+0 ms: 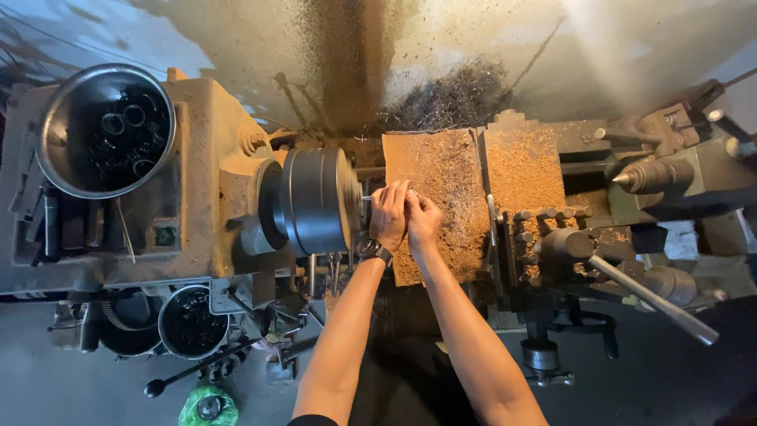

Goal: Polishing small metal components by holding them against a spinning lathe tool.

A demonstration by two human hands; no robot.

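Both forearms reach up from the bottom edge toward the lathe. At far left, a steel bowl [105,130] of dark metal rings sits on the headstock [201,197]. Right of it is the round chuck [315,201]. The left hand [389,214] and right hand [423,221] press together just beside the chuck face, fingers curled around something small I cannot make out. Farther right stand the chip-covered carriage [489,181] and the tailstock [670,177].
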